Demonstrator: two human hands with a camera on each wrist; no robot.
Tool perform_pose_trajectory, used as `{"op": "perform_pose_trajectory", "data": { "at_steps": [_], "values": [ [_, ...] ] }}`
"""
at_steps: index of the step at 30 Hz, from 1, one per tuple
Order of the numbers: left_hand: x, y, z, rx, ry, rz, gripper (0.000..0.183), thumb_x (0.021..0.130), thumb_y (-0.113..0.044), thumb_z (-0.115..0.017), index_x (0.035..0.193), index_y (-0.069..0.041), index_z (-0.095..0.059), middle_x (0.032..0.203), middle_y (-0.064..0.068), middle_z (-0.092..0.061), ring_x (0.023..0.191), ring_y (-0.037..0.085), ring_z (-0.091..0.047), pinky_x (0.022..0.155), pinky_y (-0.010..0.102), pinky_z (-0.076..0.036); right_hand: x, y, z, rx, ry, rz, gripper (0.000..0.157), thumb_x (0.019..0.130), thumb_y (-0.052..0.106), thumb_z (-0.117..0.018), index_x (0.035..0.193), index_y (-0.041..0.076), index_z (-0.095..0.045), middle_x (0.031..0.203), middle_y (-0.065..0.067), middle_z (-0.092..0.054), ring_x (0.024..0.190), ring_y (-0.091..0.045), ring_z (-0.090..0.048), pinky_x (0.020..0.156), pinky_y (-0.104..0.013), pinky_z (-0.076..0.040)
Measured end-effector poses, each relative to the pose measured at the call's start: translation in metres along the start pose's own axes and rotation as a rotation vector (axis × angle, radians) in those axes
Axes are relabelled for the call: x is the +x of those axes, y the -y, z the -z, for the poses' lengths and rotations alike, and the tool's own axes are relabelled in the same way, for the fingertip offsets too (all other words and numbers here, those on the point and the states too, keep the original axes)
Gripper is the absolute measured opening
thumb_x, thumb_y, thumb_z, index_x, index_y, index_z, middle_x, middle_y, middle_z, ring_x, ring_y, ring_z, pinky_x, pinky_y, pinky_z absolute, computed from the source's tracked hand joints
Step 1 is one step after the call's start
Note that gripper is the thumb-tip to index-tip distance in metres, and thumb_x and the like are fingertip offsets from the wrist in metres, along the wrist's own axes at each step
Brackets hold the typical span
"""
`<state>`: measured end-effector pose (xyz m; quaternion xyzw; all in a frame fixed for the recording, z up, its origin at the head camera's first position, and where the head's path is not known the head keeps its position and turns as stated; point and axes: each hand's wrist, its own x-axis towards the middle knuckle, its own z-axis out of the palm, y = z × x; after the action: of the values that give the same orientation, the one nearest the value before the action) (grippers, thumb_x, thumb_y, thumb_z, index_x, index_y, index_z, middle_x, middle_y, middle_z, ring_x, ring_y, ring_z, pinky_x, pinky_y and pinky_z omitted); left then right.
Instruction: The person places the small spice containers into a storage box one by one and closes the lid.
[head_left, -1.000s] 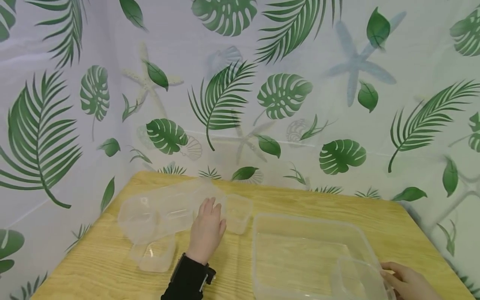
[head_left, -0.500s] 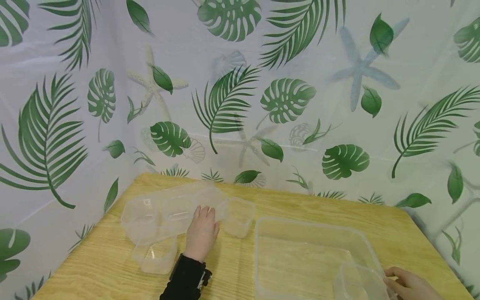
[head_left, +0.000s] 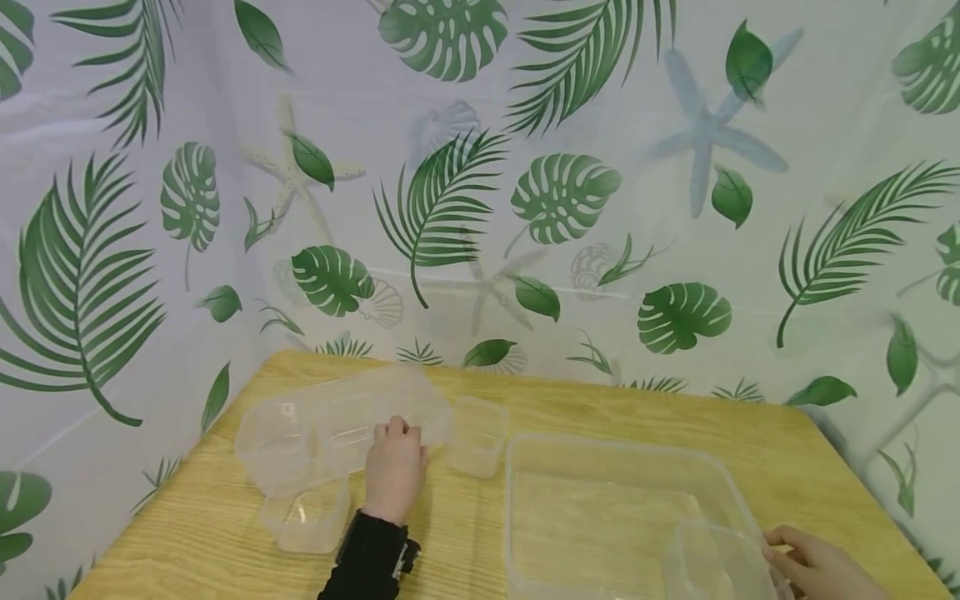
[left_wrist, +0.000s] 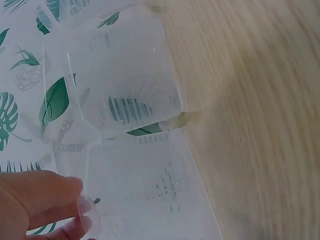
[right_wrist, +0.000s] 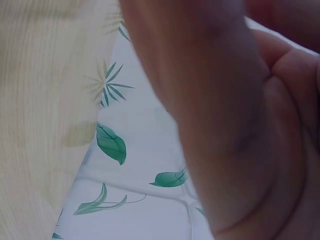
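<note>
A large translucent plastic lid lies at the back left of the table, over small clear containers. My left hand is at its front edge, fingers curled. In the left wrist view, the left thumb and fingers pinch a thin, clear rounded edge. A large clear plastic box stands at the right, with a small clear container in its front right corner. My right hand grips the box's right rim; the contact is partly hidden. Only blurred right fingers fill the right wrist view.
One small clear container stands between the lid and the large box. Another small container sits partly under the lid's front left. The wooden table ends against a leaf-print curtain at the back and sides.
My left hand has drawn back from above the lid to its front edge, and its fingers have curled in. The right hand stays at the box rim. The head view shifts slightly.
</note>
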<state>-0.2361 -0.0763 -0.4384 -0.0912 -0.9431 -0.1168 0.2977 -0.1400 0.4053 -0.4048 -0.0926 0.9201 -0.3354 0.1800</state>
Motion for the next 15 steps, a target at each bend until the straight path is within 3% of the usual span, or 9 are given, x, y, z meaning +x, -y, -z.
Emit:
{"op": "perform_pose_trajectory", "data": {
  "at_steps": [6, 10, 15],
  "values": [
    [-0.0036, -0.0030, 0.0054, 0.000, -0.022, 0.054, 0.006, 0.074, -0.008, -0.070, 0.076, -0.005, -0.065, 0.085, 0.012, -0.052, 0.062, 0.027, -0.049, 0.047, 0.033, -0.042, -0.0028, 0.0024, -0.0012, -0.029, -0.014, -0.018, 0.042, 0.098, 0.022, -0.037, 0.108, -0.018, -0.043, 0.071, -0.003, -0.054, 0.056, -0.010, -0.043, 0.052, -0.030, -0.038],
    [-0.0046, -0.0029, 0.0071, -0.023, -0.056, 0.048, 0.008, 0.074, -0.009, -0.070, 0.075, -0.004, -0.064, 0.083, 0.010, -0.053, 0.056, 0.023, -0.050, 0.046, 0.031, -0.042, -0.0043, 0.0045, -0.0028, -0.026, -0.015, -0.029, 0.041, 0.098, 0.022, -0.037, 0.109, -0.018, -0.043, 0.071, -0.003, -0.053, 0.057, -0.010, -0.044, 0.053, -0.031, -0.039],
    [-0.0029, -0.0012, 0.0108, -0.077, -0.102, 0.048, 0.010, 0.077, -0.012, -0.068, 0.078, -0.005, -0.060, 0.087, 0.011, -0.054, 0.057, 0.020, -0.050, 0.049, 0.029, -0.042, -0.0026, 0.0102, -0.0054, 0.034, -0.045, -0.121, 0.042, 0.097, 0.024, -0.039, 0.110, -0.015, -0.043, 0.085, -0.008, -0.059, 0.070, -0.019, -0.055, 0.060, -0.036, -0.047]
  ]
}}
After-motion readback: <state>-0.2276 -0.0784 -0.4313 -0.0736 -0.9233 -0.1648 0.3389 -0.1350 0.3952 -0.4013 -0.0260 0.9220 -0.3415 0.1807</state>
